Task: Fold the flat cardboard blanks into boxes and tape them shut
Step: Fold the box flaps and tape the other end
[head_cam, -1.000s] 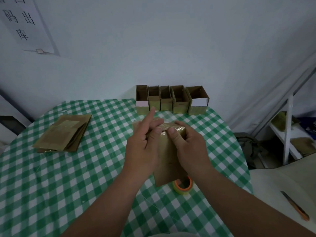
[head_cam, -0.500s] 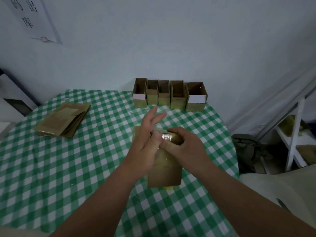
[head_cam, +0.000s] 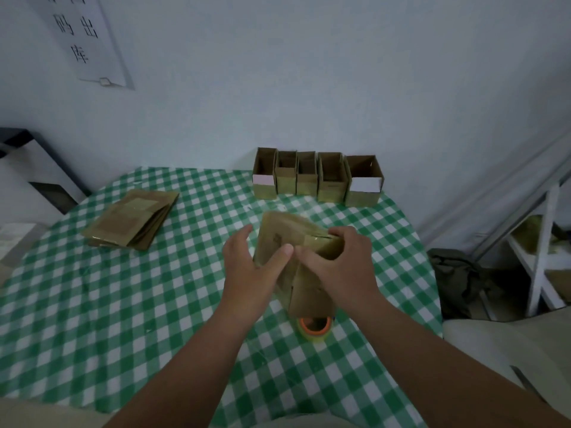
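Observation:
A brown cardboard box (head_cam: 279, 239), half folded and blurred by motion, is held above the green checked table (head_cam: 123, 304). My right hand (head_cam: 336, 267) grips its upper right end, fingers curled over the edge and thumb on the near face. My left hand (head_cam: 247, 267) lies against the box's left side with fingers spread, thumb pressing its front. A roll of clear tape with an orange core (head_cam: 313, 327) lies on the table just below the box. A stack of flat blanks (head_cam: 131, 222) lies at the left.
Several folded, open-topped boxes (head_cam: 318, 177) stand in a row against the wall at the table's far edge. A white shelf frame (head_cam: 537, 251) and dark cloth (head_cam: 454, 273) are on the right. A paper sign (head_cam: 80, 38) hangs on the wall.
The box has been turned and lifted, its left face now showing. My left hand has opened and spread along its side. The tape roll shows again under the box.

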